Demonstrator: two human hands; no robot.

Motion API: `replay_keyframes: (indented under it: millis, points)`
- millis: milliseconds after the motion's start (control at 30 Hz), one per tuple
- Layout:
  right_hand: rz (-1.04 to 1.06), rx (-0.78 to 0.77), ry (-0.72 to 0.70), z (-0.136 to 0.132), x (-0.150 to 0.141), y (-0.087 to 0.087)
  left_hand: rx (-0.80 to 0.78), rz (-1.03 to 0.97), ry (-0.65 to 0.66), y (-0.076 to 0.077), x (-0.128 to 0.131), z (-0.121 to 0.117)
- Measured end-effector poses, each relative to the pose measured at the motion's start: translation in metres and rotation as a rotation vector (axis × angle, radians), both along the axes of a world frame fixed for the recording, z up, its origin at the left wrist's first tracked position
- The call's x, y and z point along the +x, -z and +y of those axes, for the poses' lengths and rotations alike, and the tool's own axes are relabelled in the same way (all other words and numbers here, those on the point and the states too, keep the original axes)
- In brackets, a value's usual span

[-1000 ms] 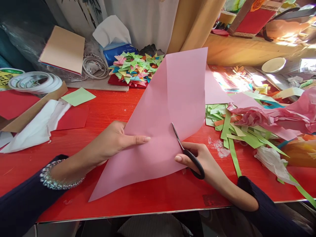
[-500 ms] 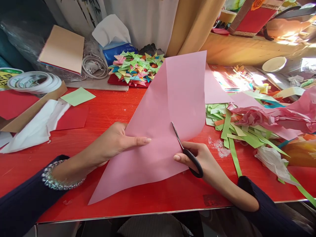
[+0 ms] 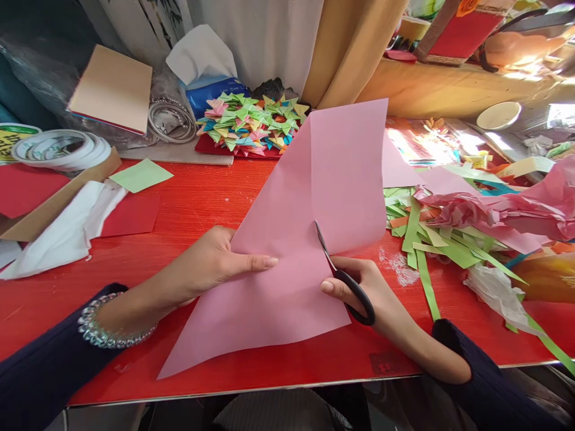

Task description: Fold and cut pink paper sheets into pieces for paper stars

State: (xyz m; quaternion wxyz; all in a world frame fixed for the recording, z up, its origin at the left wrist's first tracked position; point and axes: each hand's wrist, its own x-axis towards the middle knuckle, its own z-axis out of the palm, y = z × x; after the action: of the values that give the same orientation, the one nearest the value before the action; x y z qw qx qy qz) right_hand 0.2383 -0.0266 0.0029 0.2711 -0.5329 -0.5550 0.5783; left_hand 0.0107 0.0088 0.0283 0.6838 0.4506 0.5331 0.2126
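A large sheet of pink paper (image 3: pixel 278 209) is held up at a slant over the red table, its lower left corner pointing toward the front edge. My left hand (image 3: pixel 215 260) grips the sheet's left side, thumb on top and fingers hidden beneath. In my right hand (image 3: pixel 366 284) are black-handled scissors (image 3: pixel 356 294), with one blade lying over the paper and the other out of sight behind it. A cut runs in from the right edge, and the part above it bends upward. A straight crease crosses the upper part.
Green paper strips (image 3: pixel 449 245) and crumpled pink paper (image 3: pixel 494 209) lie at the right. Folded paper stars (image 3: pixel 251 123) are piled at the back. Tape rolls (image 3: pixel 60 146), a light green square (image 3: pixel 141 175) and white tissue (image 3: pixel 63 230) are on the left of the red table (image 3: pixel 251 380).
The pink sheet's upper part has shifted right and slightly down, and the cut at its right edge has spread wider. Both hands moved slightly right, still holding the paper and the scissors.
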Motion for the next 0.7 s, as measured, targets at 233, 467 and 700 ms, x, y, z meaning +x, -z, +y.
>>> replay_keyframes:
  millis: [233,467,700]
  points:
    - [0.036,-0.023,0.005,-0.001,0.0,-0.001,-0.004,0.009,0.015,-0.004,0.002,-0.001]
    - [0.006,-0.024,-0.002,0.0,-0.001,-0.002,-0.09,0.05,0.022,-0.01,0.007,0.0]
    - [-0.017,0.001,0.004,0.001,-0.002,-0.005,-0.093,0.057,0.054,-0.01,0.007,-0.002]
